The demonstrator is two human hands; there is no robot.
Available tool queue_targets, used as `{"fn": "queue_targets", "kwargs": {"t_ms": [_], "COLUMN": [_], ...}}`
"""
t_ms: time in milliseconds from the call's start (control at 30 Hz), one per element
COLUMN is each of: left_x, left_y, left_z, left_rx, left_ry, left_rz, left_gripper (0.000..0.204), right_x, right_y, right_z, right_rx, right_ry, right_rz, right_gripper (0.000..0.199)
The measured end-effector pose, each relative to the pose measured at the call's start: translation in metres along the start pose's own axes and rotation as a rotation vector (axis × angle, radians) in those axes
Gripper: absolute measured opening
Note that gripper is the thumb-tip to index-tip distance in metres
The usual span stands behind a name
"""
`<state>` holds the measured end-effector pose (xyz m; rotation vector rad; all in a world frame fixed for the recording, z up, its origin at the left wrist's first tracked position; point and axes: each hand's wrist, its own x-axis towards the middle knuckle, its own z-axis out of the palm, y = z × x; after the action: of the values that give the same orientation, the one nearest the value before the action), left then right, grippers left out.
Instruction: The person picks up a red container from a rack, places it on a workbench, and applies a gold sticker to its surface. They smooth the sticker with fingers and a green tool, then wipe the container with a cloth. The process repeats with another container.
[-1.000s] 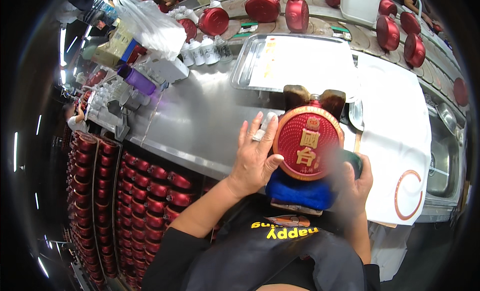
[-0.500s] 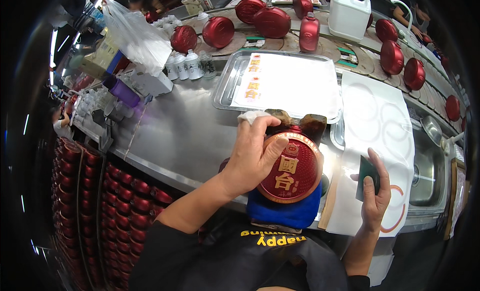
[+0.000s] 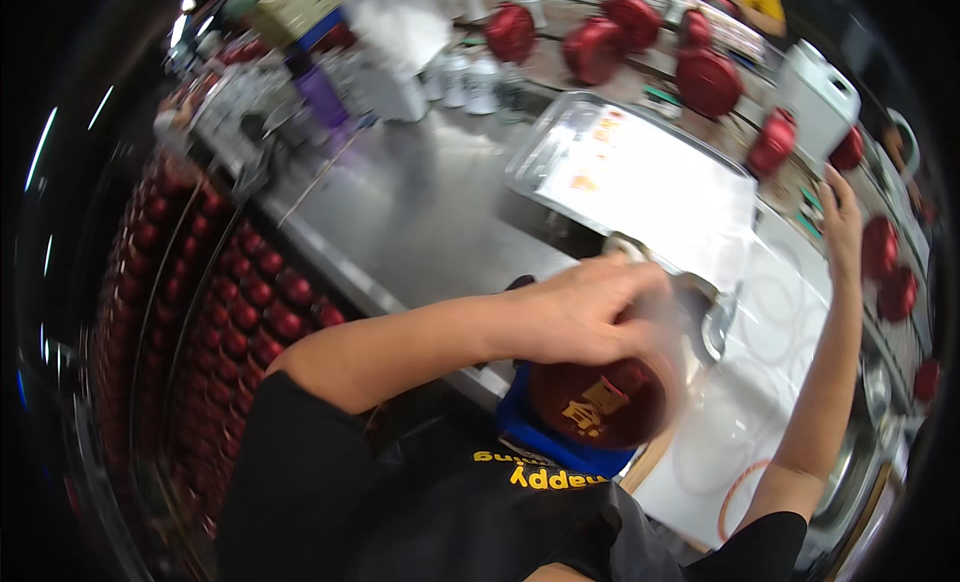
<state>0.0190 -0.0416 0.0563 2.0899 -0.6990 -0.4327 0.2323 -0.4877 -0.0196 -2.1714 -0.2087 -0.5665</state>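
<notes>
A round, flat red bottle [image 3: 602,410] with gold raised characters lies face up on a blue cloth [image 3: 545,430] at the table's near edge. My left hand [image 3: 600,307], smeared by motion, is over the upper part of the bottle and hides its neck. A white cloth wad [image 3: 627,246] pokes out at the far side of this hand, held in its fingers. Off to the right, my right hand [image 3: 842,222] is raised toward the conveyor, its fingers stretched out beside the white jug. I see nothing in it, though its palm side is partly hidden.
A metal tray [image 3: 540,147] holding a white sticker sheet lies beyond the bottle. White paper [image 3: 705,472] covers the table at right, beside a sink. Red bottles [image 3: 708,82] and a white jug [image 3: 818,100] stand along the conveyor. Stacked red bottles [image 3: 240,332] fill the left side.
My right hand has gone up and away from the paper; the dark green card it held no longer shows. My left hand has shifted across the bottle, and the view has turned.
</notes>
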Motion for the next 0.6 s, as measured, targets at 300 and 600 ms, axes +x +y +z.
{"fn": "queue_targets", "kwargs": {"t_ms": [300,600], "left_x": [-0.017,-0.077], "left_y": [0.015,-0.014], "left_z": [0.007,0.015], "left_rx": [-0.152,-0.321], "left_ry": [0.043,0.596], "left_rz": [0.189,0.248], "left_gripper": [0.033,0.028], "right_x": [0.261,0.179], "right_y": [0.235,0.200], "right_z": [-0.012,-0.055], "right_rx": [-0.346,-0.354], "right_ry": [-0.160,0.068], "right_rz": [0.157,0.125], "right_gripper": [0.067,0.067]}}
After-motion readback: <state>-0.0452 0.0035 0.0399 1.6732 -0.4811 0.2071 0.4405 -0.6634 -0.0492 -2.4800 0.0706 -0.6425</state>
